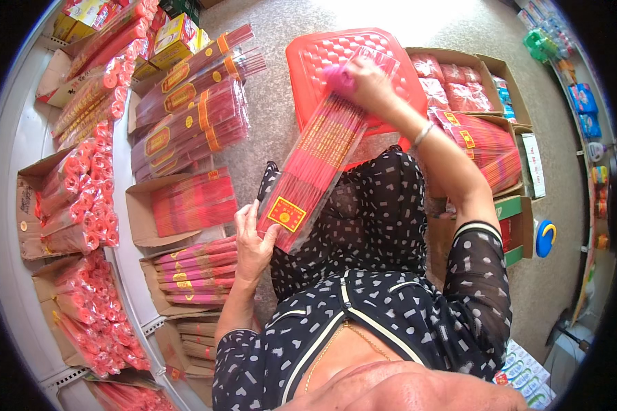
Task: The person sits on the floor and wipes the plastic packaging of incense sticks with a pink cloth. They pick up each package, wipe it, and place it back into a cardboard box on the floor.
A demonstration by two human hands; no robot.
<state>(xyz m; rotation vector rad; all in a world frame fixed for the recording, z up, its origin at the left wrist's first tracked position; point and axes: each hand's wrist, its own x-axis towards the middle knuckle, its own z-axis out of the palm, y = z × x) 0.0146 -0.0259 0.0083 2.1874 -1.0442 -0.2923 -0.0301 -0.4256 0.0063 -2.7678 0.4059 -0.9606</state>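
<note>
A long clear-wrapped packet of red incense sticks [316, 154] slants across my lap, with a yellow-and-red label near its lower end. My left hand [254, 241] grips that labelled end, the thumb lying on top by the label. At the far end, my right hand [370, 87] presses a bunched pink cloth [339, 79] against the wrapper. That upper end of the packet is over the textured seat of a red plastic stool [308, 56]. My right hand's fingers are partly hidden.
Shelves on the left hold boxed incense packets [193, 200] and red-wrapped bundles [77, 200]. Several purple-red incense packs [185, 118] jut out over the floor [267, 103]. On the right stand cartons of red packages [457, 87] and more incense [486, 144], near a blue round object [545, 239].
</note>
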